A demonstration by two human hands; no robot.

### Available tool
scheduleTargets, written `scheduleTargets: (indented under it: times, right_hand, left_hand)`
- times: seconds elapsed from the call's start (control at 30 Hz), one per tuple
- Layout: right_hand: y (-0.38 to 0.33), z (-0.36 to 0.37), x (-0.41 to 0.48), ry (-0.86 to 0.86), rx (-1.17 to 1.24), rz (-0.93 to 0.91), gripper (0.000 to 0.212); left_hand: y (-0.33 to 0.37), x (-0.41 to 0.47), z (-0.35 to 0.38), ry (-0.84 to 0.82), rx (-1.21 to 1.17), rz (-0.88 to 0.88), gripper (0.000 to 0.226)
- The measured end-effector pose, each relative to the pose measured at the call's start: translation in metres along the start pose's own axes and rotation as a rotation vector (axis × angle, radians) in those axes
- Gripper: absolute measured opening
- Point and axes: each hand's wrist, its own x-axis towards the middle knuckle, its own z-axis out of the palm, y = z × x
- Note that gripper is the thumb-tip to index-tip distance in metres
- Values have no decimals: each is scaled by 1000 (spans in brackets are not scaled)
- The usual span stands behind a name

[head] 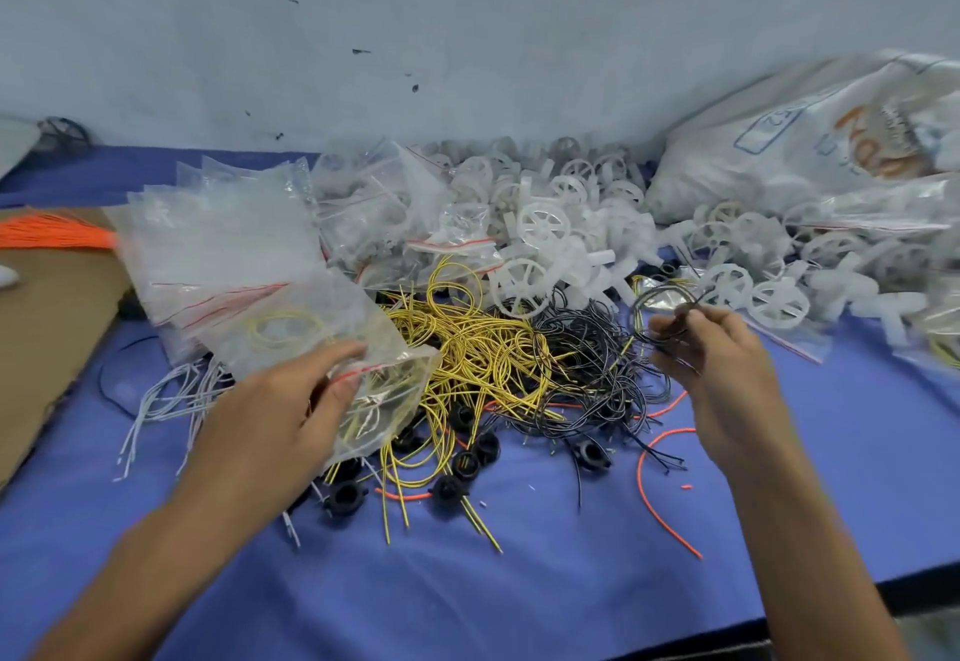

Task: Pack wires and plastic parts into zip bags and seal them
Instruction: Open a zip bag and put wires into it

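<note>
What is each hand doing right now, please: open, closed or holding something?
Left hand: holding a clear zip bag near its red-striped mouth.
Right hand: pinching a looped black wire.

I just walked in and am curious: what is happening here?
A person is packing parts. The left hand holds a clear zip bag with a red strip; the right hand pinches a looped black wire, not yet in the bag. Between them, yellow wires and black wires lie heaped on the blue cloth, white plastic wheels behind.
</note>
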Motion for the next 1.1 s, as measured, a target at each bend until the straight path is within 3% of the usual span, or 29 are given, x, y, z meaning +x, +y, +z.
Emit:
scheduleTargets:
  times: [0.07, 0.17, 0.3, 0.5, 0.63, 0.8, 0.97, 1.1]
  right_hand:
    - [-11, 3, -5, -96, 259, 74, 24]
    - [-13, 15, -19, -188, 455, 197, 27]
    - [-7, 42, -40, -317, 520, 287, 67]
    - [11, 71, -63, -466, 477, 258, 23]
    - [20, 84, -77, -523, 397, 332, 35]
    - [39, 117, -95, -619, 225, 508, 31]
    - [45, 182, -98, -629, 331, 585, 24]
    - [45, 228, -102, -616, 434, 742, 24]
  left_hand:
    - [-2, 2, 1, 21, -21, -26, 27]
    - [-2, 6, 0, 20, -30, -50, 29]
    - [2, 5, 2, 11, -50, -53, 30]
    - [6, 5, 1, 17, -69, -43, 37]
    - [8, 4, 3, 16, -52, -50, 41]
    - [14, -5, 9, -6, 35, 16, 40]
    - [8, -20, 16, -113, 93, 51, 39]
    - [2, -19, 5, 0, 34, 22, 42]
